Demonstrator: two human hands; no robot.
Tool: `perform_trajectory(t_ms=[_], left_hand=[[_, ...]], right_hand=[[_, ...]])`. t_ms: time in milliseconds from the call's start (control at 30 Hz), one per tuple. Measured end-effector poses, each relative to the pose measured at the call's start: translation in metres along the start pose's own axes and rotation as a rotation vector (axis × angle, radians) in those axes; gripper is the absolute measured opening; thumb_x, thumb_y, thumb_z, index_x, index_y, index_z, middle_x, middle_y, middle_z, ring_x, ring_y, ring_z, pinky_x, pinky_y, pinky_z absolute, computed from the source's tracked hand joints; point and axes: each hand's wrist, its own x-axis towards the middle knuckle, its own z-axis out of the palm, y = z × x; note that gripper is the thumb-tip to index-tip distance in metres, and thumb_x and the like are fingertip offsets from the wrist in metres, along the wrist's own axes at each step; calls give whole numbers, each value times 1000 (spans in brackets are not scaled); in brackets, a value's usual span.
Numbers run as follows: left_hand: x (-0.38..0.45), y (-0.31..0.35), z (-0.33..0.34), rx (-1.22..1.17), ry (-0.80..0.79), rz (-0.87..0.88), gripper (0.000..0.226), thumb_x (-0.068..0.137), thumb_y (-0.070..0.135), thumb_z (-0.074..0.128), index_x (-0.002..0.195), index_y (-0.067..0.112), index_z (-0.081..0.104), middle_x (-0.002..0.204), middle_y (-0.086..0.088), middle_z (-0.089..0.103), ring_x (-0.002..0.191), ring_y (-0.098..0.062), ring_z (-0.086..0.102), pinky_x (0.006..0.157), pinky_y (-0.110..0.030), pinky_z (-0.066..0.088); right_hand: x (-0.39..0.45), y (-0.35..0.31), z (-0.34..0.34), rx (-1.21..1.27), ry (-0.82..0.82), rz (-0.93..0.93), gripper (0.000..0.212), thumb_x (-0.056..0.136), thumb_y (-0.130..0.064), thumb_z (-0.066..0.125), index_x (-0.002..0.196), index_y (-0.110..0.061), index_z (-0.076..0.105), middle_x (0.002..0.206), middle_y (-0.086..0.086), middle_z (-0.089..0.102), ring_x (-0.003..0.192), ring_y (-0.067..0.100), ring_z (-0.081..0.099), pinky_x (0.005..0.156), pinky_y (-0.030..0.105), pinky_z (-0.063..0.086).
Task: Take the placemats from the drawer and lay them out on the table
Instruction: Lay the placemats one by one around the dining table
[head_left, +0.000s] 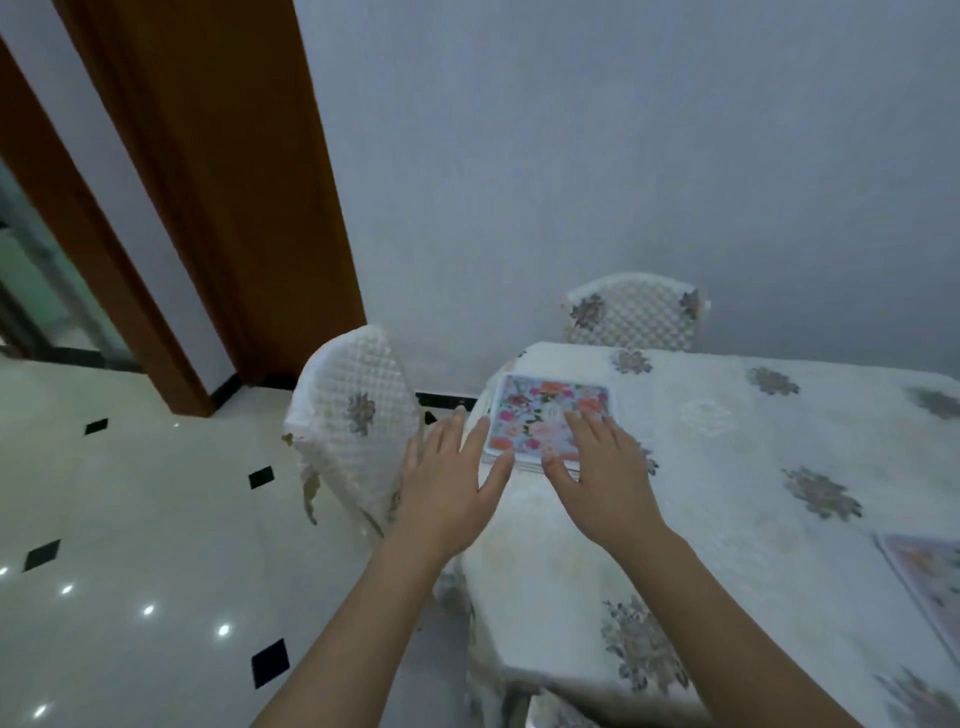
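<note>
A floral placemat lies flat at the near-left corner of the table, on its white flowered cloth. My right hand rests on the mat's near right part with fingers straight and spread. My left hand hovers at the mat's left edge, fingers straight, with its thumb near the mat's near-left corner. A second floral placemat shows partly at the right edge of the view, cut off by the frame. The drawer is out of view.
A chair with a quilted white cover stands just left of the table corner, below my left hand. Another covered chair stands at the far side against the grey wall. A brown door frame and glossy tiled floor lie to the left.
</note>
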Motion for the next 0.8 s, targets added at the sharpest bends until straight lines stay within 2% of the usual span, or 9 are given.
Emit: perform_trajectory(t_ms=[167,300,433,600,800], left_hand=[[32,20,25,7,-22,-19,66,94,67,12,153,36,16,163,4,9,149,-17,6,121,-48,0],[43,31,48,16,-115,-7,64,97,63,15,154,34,14,163,2,9,149,-18,5,121,-46,-1],[73,36,62,21,-131,27,63,98,61,19,154,32,16,162,1,13,149,-17,9,121,-45,2],[123,27,88,-5,-145,79,63,97,62,20,152,31,23,161,1,18,147,-18,14,119,-48,12],[196,-9,127,-49,-219,118,59,99,58,24,151,31,24,161,1,17,148,-17,11,120,-44,7]], right_hand=[[32,35,5,6,-10,-15,64,97,-52,39,152,-22,23,160,-1,19,148,22,12,121,42,11],[38,57,16,30,-50,45,64,98,-50,39,152,-23,21,161,0,18,148,22,9,120,41,7],[54,78,24,21,-69,96,64,98,-50,38,153,-23,19,161,-3,16,149,20,7,120,42,7],[94,95,39,-12,-63,165,62,98,-49,38,151,-22,24,159,0,22,148,23,12,121,45,10],[154,101,75,-73,-116,262,66,97,-50,40,153,-22,20,160,1,20,148,24,12,121,44,11]])
